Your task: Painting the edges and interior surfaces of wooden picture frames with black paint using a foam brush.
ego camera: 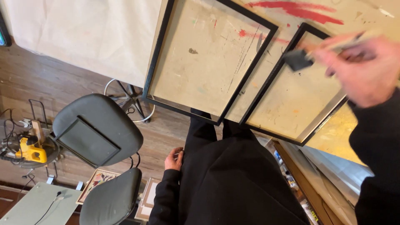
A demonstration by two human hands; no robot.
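The right hand (366,68) hangs over the paint-stained bench (275,25), its fingers (333,56) closed round the handle of a small dark foam brush (296,59), though the hand is blurred and the exact grip is hard to read. The brush head sits just above the upper left corner of the smaller black frame (273,85), which lies flat on the bench beside a larger black frame (156,62); the two are close but do not seem to touch. Both frames look evenly black already, so judging from that the coating seems well along, with perhaps only touching up at this corner left; wet or dry cannot be told. The left hand (173,158) rests low against the person's dark trousers, fingers loosely curled and holding nothing. On the wooden floor stands a grey swivel chair (98,129) with a dark panel (87,141) lying on its seat
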